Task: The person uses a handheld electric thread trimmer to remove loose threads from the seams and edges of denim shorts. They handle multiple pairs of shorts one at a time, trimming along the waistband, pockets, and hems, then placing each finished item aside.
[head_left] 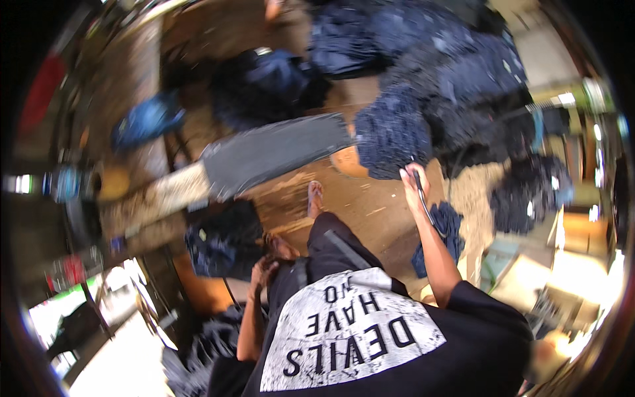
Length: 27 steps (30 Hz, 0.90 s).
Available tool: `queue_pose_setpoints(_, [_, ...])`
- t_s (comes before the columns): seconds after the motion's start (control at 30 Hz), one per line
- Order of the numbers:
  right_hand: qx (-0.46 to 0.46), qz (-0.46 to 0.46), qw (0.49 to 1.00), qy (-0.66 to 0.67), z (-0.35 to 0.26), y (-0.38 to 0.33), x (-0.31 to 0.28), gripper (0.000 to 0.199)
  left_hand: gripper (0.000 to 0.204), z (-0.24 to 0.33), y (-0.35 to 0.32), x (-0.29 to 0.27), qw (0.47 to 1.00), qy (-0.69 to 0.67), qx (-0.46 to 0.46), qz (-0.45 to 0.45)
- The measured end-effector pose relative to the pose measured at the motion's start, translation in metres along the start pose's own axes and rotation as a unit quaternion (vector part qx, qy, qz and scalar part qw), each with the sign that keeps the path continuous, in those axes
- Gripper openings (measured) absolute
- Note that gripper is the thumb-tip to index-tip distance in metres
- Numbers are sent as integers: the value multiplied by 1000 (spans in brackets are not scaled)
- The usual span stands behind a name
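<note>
My right hand (415, 182) is raised beside a bundle of dark blue garments (393, 132), with its fingers closed round a slim black curved thing (422, 197). That thing runs down along my wrist, and blur hides its exact kind. Down by my thigh is my left hand (264, 270), beside a folded dark blue garment (225, 238). Its fingers look bent, but shadow and blur hide whether they hold anything. A long wooden board (155, 198) lies ahead of me, its far-right part wrapped in a dark grey cover (278, 155).
Large heaps of dark garments (456, 66) fill the far right, and another dark heap (264, 89) lies beyond the board. A blue bundle (149, 122) sits at the far left. My foot (315, 198) rests on the brown floor (370, 212). More dark cloth (211, 347) lies at lower left.
</note>
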State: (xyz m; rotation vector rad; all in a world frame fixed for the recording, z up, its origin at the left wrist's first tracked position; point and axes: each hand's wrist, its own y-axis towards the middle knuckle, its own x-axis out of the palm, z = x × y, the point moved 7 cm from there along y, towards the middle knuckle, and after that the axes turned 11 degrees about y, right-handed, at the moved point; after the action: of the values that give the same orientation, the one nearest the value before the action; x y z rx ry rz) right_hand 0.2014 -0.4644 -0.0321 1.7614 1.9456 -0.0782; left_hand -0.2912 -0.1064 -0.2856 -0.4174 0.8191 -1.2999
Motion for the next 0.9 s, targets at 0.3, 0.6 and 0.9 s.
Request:
queue_pose_setpoints(0.3, [51, 184, 981, -20, 181, 219, -52, 59, 20, 413, 26, -24, 944, 145, 261, -137])
queue_pose_setpoints(0.6, [140, 89, 986, 36, 221, 247, -53, 51, 39, 634, 196, -21, 935, 177, 296, -82])
queue_pose_setpoints(0.9, [3, 148, 985, -85, 109, 211, -11, 58, 108, 729, 390, 144, 898, -132, 317, -274])
